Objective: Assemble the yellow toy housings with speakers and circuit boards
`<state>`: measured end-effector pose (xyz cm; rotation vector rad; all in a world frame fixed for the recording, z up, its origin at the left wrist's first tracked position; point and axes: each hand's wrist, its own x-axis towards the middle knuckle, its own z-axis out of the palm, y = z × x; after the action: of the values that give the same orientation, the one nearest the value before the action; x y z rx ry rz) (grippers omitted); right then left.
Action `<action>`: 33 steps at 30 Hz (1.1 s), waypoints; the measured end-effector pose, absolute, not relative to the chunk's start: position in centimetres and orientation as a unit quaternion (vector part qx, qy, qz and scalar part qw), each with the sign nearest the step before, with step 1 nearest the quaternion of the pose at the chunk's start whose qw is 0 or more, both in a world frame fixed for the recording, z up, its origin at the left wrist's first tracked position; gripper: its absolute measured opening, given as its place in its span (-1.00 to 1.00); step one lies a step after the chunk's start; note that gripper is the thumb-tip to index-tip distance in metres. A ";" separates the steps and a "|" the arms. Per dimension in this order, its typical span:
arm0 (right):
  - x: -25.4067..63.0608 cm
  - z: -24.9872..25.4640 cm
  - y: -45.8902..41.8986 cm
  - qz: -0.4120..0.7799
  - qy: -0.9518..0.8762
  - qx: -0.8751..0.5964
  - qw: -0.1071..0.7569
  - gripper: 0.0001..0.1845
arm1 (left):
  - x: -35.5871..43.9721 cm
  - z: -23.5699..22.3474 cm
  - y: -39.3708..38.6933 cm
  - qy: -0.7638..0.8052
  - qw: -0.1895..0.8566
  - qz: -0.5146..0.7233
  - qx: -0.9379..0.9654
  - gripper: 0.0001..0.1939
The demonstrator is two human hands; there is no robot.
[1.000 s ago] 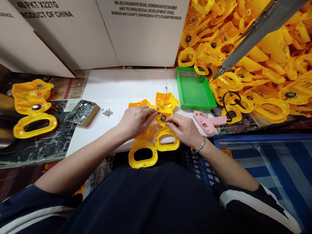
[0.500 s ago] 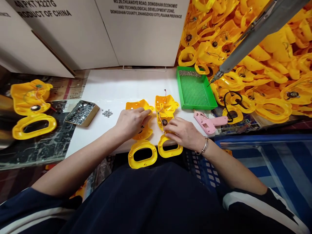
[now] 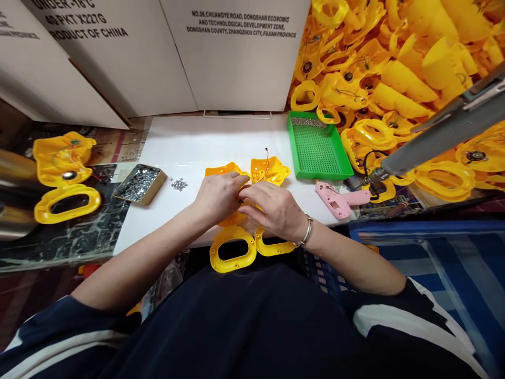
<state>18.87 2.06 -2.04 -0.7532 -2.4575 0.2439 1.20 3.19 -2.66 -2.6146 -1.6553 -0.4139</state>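
Note:
Two yellow plastic shell halves with ring handles lie side by side before me. My left hand (image 3: pixel 221 196) is over the left shell (image 3: pixel 235 232), its fingers bent and closed. My right hand (image 3: pixel 278 209) reaches across from the right shell (image 3: pixel 272 169), fingertips meeting those of my left hand above the left shell. Whatever sits between the fingertips is hidden. A thin red wire rises out of the right shell, and my right hand covers that shell's lower part. Left of my hands lies a small heap of metal parts (image 3: pixel 179 184).
A tin (image 3: pixel 152 192) of small metal pieces stands left, near another yellow shell (image 3: pixel 63 160). At right are a green tray (image 3: pixel 321 152), a pink plastic part (image 3: pixel 340 199) and a hanging grey power screwdriver (image 3: pixel 430 137). Yellow shells (image 3: pixel 410 89) pile behind; white cartons (image 3: pixel 236 68) stand at the back.
My right hand has left the lower part of the right shell and moved left to meet my left hand. The hanging screwdriver has swung right and down. The view has shifted slightly.

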 end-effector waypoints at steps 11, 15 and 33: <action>19.7 -1.3 3.2 0.135 -0.855 -0.374 0.332 -0.77 | -0.3 -2.8 2.9 -0.416 -0.234 -0.394 -0.785 -0.81; 19.7 -1.2 3.2 0.161 -0.834 -0.402 0.342 -0.79 | 0.0 -2.6 3.0 -0.393 -0.208 -0.414 -0.794 -0.85; 23.6 -1.0 3.7 0.160 -0.752 -0.475 0.428 -0.86 | -0.3 -3.0 3.4 -0.458 -0.175 -0.407 -0.770 -0.87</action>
<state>23.55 3.72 -1.01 -1.1862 -1.8782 0.3989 -0.27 3.36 -3.01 -2.7337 -1.6268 -1.4452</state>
